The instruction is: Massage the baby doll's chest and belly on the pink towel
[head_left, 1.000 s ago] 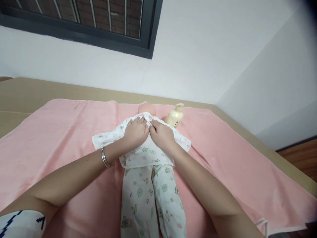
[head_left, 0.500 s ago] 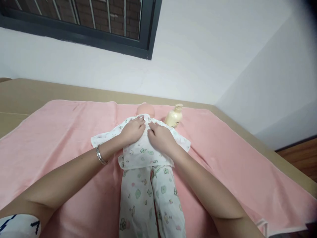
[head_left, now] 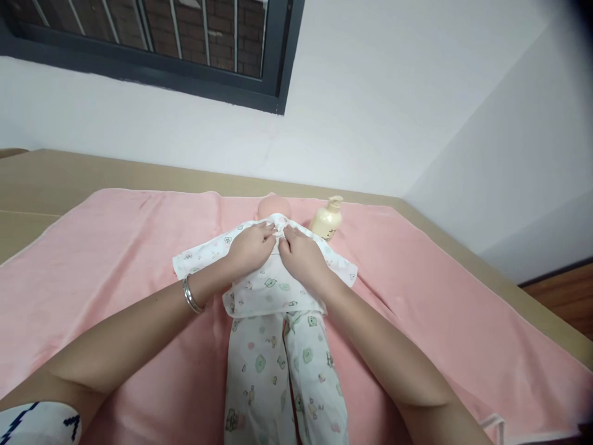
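Observation:
A doll (head_left: 273, 206) lies on a pink blanket (head_left: 152, 247), its bare head pointing away from me. It is dressed in a white printed shirt (head_left: 271, 290) and matching trousers (head_left: 259, 377). My left hand (head_left: 252, 247), with a silver bangle at the wrist, rests on the upper chest, fingers closed on the shirt near the neckline. Just beside it, my right hand (head_left: 303, 253) is curled on the same shirt, thumb and fingers together at the front. The fingertips of both hands nearly meet. The exact grip on the cloth is partly hidden.
A cream pump bottle (head_left: 327, 221) stands right of the doll's head. The blanket covers a wooden table (head_left: 92, 167) that meets a white wall (head_left: 370, 105). A dark-framed window (head_left: 273, 80) with bars is at upper left.
Both hands stay at the neckline, with small finger movements against the shirt. The whole view has shifted slightly; the doll and bottle lie as before.

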`<state>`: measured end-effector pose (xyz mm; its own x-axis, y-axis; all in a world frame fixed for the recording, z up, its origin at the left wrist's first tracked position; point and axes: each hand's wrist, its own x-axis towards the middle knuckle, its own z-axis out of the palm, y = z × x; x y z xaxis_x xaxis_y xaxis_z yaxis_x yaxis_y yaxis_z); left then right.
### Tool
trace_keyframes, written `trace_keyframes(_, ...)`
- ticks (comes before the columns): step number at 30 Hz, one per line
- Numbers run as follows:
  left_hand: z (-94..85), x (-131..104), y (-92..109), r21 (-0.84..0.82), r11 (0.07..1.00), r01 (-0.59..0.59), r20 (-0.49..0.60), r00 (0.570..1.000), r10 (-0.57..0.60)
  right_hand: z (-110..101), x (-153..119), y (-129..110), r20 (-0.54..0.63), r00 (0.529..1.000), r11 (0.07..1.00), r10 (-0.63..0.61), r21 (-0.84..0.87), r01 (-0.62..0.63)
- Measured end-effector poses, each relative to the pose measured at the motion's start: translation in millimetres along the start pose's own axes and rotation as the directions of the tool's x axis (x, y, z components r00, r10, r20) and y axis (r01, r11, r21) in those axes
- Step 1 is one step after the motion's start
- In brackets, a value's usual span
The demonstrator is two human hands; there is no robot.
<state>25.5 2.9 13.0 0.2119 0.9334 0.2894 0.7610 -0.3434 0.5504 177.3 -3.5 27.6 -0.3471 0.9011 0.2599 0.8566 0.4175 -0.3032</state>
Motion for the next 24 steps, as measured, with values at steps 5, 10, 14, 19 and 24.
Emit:
trace_keyframes(5, 14.0, 4.2, -10.5, 0.004, 1.0, -0.03, -0.098, 0.995, 0.03, -1.9, -8.1, -8.3, -0.012, 1.0, 0.999, -0.016, -0.031, 0.015)
trace_keyframes(10, 24.0, 1.8, -12.3, 0.017, 1.0, -0.013, -0.145, 0.989, 0.016, 4.8, 4.4, 6.5, -0.018, 1.0, 0.995, -0.017, 0.099, 0.019)
trace_keyframes(14, 25.4, 2.3, -14.0, 0.029, 0.999, -0.016, -0.168, 0.986, 0.02, 10.7, 11.1, 15.2, -0.006, 1.0, 0.988, -0.029, 0.149, 0.029)
trace_keyframes(19, 26.1, 2.3, -14.9, 0.02, 1.0, -0.023, -0.178, 0.984, 0.027, 13.2, 9.7, 15.1, -0.025, 0.999, 0.989, -0.039, 0.139, 0.042)
trace_keyframes(24, 26.7, 2.0, -15.2, -0.009, 0.999, -0.034, -0.186, 0.982, 0.032, 13.7, 9.0, 14.9, -0.036, 0.998, 0.988, -0.045, 0.145, 0.05)
